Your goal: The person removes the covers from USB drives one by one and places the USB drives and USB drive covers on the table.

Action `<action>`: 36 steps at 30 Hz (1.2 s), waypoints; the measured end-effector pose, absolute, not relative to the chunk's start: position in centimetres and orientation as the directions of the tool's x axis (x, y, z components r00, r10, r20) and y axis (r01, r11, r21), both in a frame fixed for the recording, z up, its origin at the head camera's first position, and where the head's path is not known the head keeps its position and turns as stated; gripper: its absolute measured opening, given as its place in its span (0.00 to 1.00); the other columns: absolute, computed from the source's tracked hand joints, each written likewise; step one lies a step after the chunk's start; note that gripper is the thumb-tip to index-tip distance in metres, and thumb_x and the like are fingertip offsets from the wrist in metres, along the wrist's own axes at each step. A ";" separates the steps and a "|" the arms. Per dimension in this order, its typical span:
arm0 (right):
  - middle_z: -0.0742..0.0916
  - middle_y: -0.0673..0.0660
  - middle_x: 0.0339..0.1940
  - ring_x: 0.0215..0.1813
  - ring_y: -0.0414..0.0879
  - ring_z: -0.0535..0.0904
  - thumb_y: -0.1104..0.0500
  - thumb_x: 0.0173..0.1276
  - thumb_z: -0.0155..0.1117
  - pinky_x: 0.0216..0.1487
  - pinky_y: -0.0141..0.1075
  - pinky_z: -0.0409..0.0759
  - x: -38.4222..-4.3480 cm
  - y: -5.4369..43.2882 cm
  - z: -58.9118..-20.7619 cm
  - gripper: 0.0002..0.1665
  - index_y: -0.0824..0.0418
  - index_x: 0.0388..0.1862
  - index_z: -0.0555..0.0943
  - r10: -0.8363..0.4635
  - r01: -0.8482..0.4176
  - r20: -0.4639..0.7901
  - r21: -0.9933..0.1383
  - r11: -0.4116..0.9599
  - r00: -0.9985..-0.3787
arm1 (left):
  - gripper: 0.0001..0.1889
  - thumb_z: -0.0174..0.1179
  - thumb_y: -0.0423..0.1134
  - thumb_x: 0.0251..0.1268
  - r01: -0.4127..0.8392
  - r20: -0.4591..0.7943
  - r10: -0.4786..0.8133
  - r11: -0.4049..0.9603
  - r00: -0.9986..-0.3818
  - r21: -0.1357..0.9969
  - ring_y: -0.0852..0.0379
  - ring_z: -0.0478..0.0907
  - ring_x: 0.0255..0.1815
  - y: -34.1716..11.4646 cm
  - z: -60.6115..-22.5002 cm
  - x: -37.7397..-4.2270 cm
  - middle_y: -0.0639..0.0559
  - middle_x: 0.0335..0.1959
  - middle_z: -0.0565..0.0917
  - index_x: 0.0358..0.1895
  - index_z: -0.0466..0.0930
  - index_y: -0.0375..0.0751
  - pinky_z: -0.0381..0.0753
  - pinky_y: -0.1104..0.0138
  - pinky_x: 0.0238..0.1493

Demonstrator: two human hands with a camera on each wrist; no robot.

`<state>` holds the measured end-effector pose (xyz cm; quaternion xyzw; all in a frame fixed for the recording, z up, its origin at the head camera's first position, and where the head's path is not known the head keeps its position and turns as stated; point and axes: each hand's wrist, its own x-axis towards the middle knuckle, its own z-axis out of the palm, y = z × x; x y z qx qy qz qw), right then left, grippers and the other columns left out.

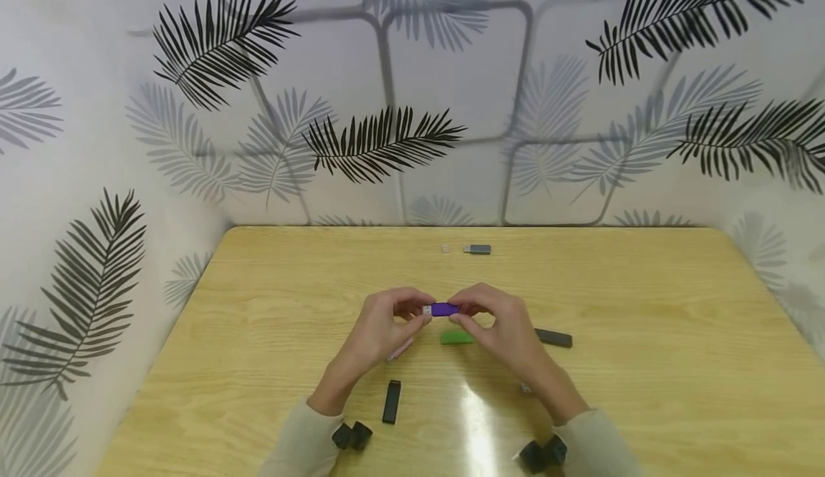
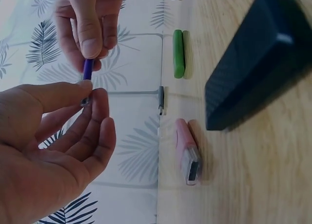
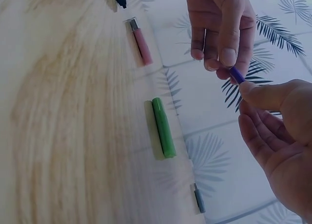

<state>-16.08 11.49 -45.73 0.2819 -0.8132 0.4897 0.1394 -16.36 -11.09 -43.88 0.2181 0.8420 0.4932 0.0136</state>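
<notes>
Above the table, both hands hold a purple USB stick point(image 1: 444, 309) lying level between them. Its metal plug points toward my left hand point(image 1: 380, 326), whose thumb and forefinger pinch that end. My right hand point(image 1: 503, 319) pinches the opposite end of the purple body between thumb and forefinger. In the left wrist view, the purple stick point(image 2: 88, 69) shows between the two pairs of fingertips. Below the hands lies a green stick point(image 1: 456, 337), partly covered by the right hand in the head view. A pink USB stick point(image 2: 185, 148) with a clear cap over its plug lies near the left hand.
A black stick point(image 1: 391, 402) lies by the left forearm, and a dark grey stick point(image 1: 554, 338) beyond the right hand. Toward the back edge are a grey USB stick point(image 1: 478, 249) and a small clear cap point(image 1: 445, 248). A leaf-patterned wall point(image 1: 451, 176) borders the wooden table.
</notes>
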 end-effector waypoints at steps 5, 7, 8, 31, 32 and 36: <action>0.89 0.50 0.39 0.39 0.43 0.85 0.69 0.61 0.77 0.43 0.39 0.87 -16.0 11.6 -45.5 0.13 0.61 0.44 0.87 -0.307 -0.595 0.513 -0.737 0.320 -0.802 | 0.08 0.70 0.32 0.66 0.365 0.228 0.348 0.405 -0.909 0.838 0.60 0.86 0.36 -10.8 -44.0 -16.3 0.53 0.35 0.88 0.46 0.88 0.40 0.87 0.57 0.44; 0.89 0.50 0.40 0.38 0.43 0.86 0.69 0.61 0.77 0.43 0.38 0.87 -16.0 11.6 -45.4 0.13 0.61 0.44 0.87 -0.317 -0.596 0.510 -0.738 0.317 -0.800 | 0.07 0.71 0.32 0.65 0.375 0.241 0.343 0.406 -0.908 0.833 0.61 0.86 0.35 -10.8 -44.1 -16.2 0.54 0.34 0.88 0.45 0.88 0.41 0.87 0.58 0.43; 0.89 0.50 0.40 0.38 0.43 0.86 0.69 0.61 0.77 0.44 0.38 0.87 -16.1 11.6 -45.4 0.13 0.61 0.44 0.87 -0.323 -0.597 0.508 -0.736 0.318 -0.798 | 0.07 0.72 0.32 0.65 0.379 0.247 0.342 0.403 -0.907 0.833 0.61 0.86 0.35 -10.8 -44.1 -16.2 0.54 0.34 0.88 0.45 0.89 0.41 0.87 0.58 0.42; 0.90 0.51 0.43 0.37 0.41 0.85 0.70 0.59 0.79 0.39 0.35 0.86 -15.8 13.3 -42.3 0.16 0.59 0.45 0.89 -0.435 -0.735 0.598 -0.609 0.299 -0.673 | 0.08 0.73 0.35 0.64 0.533 0.388 0.419 0.319 -0.821 0.784 0.64 0.86 0.36 -11.0 -42.1 -15.6 0.56 0.38 0.90 0.45 0.91 0.41 0.87 0.62 0.41; 0.90 0.51 0.43 0.37 0.41 0.85 0.70 0.58 0.79 0.40 0.34 0.86 -15.8 13.6 -42.2 0.16 0.59 0.45 0.89 -0.431 -0.739 0.605 -0.603 0.301 -0.670 | 0.08 0.73 0.35 0.64 0.536 0.396 0.414 0.312 -0.820 0.784 0.64 0.86 0.36 -11.3 -42.0 -15.6 0.56 0.38 0.90 0.46 0.91 0.41 0.87 0.64 0.41; 0.90 0.52 0.42 0.37 0.42 0.85 0.73 0.55 0.79 0.41 0.30 0.85 -16.0 15.3 -41.6 0.19 0.61 0.46 0.89 -0.376 -0.734 0.630 -0.590 0.337 -0.679 | 0.09 0.72 0.32 0.63 0.525 0.429 0.339 0.284 -0.838 0.802 0.61 0.86 0.35 -12.5 -41.7 -15.9 0.55 0.36 0.90 0.45 0.91 0.40 0.85 0.68 0.39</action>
